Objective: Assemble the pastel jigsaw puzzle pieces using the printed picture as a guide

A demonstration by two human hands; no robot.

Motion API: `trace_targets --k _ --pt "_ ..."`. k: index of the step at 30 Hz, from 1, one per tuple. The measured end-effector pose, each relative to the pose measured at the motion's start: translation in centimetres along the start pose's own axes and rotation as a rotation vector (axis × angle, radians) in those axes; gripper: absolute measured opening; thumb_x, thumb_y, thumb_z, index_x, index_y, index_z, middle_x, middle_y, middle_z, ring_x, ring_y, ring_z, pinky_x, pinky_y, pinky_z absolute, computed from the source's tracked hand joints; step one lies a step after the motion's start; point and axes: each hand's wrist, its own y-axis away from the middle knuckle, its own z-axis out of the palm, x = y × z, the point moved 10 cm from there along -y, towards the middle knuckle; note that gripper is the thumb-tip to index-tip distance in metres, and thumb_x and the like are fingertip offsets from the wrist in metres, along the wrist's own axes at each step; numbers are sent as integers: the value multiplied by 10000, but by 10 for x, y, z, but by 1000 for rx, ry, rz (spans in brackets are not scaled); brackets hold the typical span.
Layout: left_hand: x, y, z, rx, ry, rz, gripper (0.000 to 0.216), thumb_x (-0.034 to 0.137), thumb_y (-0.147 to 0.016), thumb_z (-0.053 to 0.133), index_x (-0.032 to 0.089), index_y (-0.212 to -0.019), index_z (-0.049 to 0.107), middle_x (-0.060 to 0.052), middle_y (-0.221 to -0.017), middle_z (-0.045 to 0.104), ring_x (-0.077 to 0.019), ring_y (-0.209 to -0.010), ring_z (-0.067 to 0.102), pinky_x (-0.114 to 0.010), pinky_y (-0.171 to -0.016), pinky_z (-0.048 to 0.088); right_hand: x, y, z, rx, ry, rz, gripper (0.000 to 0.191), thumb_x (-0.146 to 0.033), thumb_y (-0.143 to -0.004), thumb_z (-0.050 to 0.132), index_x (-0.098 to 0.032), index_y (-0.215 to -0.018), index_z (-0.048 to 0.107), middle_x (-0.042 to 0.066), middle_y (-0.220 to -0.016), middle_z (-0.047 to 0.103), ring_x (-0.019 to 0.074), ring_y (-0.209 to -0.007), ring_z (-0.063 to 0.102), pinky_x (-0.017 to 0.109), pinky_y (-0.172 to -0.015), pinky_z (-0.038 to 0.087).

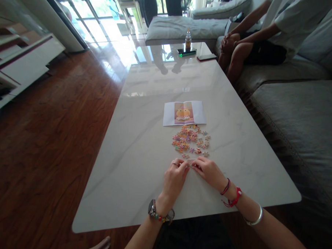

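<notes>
My left hand (176, 176) and my right hand (208, 171) meet over the near part of the table, fingertips close together. Between them a few pale joined puzzle pieces (190, 162) show, mostly covered by the fingers. Both hands are closed in a pinch at these pieces. Just beyond my fingers lies a loose pile of small jigsaw pieces (186, 137) in pink, orange, white and purple. Behind the pile, a creased paper sheet (168, 113) carries a printed picture of yellow figures on a pink ground.
The white marble-look table (137, 145) has rounded corners. At its far end stand a bottle (188, 39), a dark device (189, 52) with a green light, and a flat tablet-like object (206, 57). A person (257, 40) sits on the grey sofa (301, 101) at right.
</notes>
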Motion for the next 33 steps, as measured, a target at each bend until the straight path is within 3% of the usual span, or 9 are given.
trace_targets --k 5,11,15,22,25,28,30,33 --pt "3 -6 -20 85 72 12 190 278 -777 513 231 -957 552 -31 -900 557 -155 -814 542 -259 -695 463 -7 -10 -22 40 -93 -43 116 -185 -791 477 -176 -807 592 34 -764 581 123 -670 550 227 -630 441" --pt "4 -57 -74 252 156 9 161 260 -810 441 214 -901 566 -31 -886 570 -143 -777 562 -261 -693 468 6 -53 -97 295 -170 1 145 -243 -783 481 -173 -723 593 11 -649 570 115 -573 517 223 -552 411" --pt "9 -82 -90 273 139 -7 198 289 -817 417 205 -905 573 -39 -883 570 -146 -745 565 -262 -656 467 7 -73 -115 357 -171 17 178 -273 -775 475 -163 -705 596 12 -636 574 116 -556 506 227 -541 398" --pt "7 -82 -79 251 121 5 181 261 -814 417 216 -883 578 -25 -865 571 -134 -744 568 -250 -680 465 4 -72 -105 311 -167 5 168 -262 -776 474 -159 -738 601 17 -663 572 117 -589 518 232 -566 410" --pt "0 -70 -73 231 103 -6 177 255 -815 418 210 -884 574 -29 -866 569 -133 -731 568 -250 -662 470 -3 -54 -77 160 -146 -22 129 -249 -769 497 -170 -801 593 15 -711 563 106 -580 519 228 -569 430" --pt "-3 -48 -58 188 80 5 174 233 -818 417 201 -908 563 -37 -890 567 -143 -798 556 -272 -729 467 -15 -23 -38 1 -72 -61 168 -225 -737 545 -183 -897 572 43 -861 564 140 -726 555 256 -661 459" --pt "-1 -32 -42 132 58 43 181 230 -812 435 202 -946 553 -43 -929 562 -153 -848 539 -289 -761 462 -19 -4 -17 -38 -8 -58 230 -188 -720 564 -183 -949 554 66 -946 549 182 -865 542 291 -737 455" --pt "4 -13 -19 46 48 106 209 205 -820 422 207 -989 545 -45 -975 558 -156 -901 511 -295 -795 457 -17 10 -1 -26 27 -16 189 -153 -765 497 -173 -946 549 77 -946 550 189 -891 531 308 -757 452"
